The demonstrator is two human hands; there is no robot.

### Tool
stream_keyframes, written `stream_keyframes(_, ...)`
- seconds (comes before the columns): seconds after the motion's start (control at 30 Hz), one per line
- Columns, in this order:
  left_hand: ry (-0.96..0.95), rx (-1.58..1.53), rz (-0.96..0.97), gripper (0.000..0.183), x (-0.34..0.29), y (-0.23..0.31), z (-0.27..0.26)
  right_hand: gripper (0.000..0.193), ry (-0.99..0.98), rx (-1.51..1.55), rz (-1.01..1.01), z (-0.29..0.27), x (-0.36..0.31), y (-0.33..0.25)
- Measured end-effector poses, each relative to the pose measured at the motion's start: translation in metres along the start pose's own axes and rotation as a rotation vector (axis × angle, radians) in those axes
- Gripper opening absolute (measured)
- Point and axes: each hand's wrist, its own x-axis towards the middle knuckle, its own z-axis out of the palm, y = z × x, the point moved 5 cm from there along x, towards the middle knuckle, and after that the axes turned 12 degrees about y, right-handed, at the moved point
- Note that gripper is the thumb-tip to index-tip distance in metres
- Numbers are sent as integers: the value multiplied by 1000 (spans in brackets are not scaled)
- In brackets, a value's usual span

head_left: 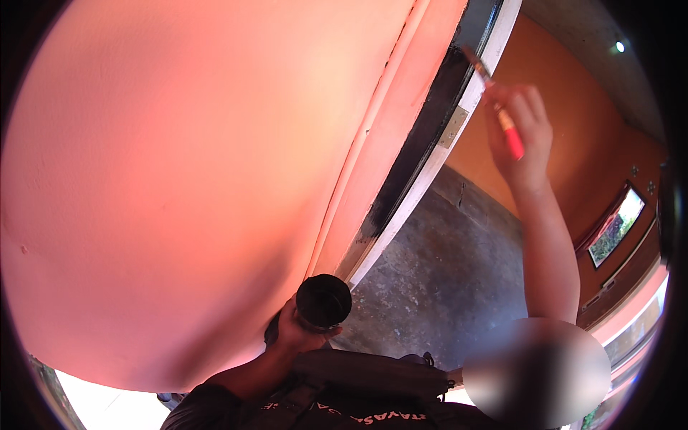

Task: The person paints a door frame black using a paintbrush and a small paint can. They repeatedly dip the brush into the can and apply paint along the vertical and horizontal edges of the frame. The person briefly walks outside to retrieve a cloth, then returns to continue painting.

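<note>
Head view: the left hand (297, 331) is wrapped around a black can (323, 302), open mouth facing the camera, held low beside the pink wall (179, 179) near the foot of the door frame (423, 154). The right hand (522, 129) is raised and grips a red-handled paintbrush (496, 104), its bristles touching the frame's black-painted strip just above a metal hinge (453, 127). A white edge runs along the frame. Grey concrete floor (437, 279) lies beyond the doorway.
</note>
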Motion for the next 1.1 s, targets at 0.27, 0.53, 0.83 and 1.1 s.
stream_keyframes(0.27, -3, 3, -26, 62, 3, -3, -3, 27, -755, 318, 26, 3, -164, -101)
stream_keyframes(0.53, 25, -4, -32, 62, 3, -4, -9, 8, -402, 381, 418, 23, -78, -33)
stream_keyframes(0.83, -42, -7, 17, 61, 0, -2, 4, 20, 33, -5, -46, 2, 8, -7)
stream_keyframes(1.1, 93, 35, 2, 63, -1, 3, -5, 19, -427, 200, -111, 35, -169, -94)
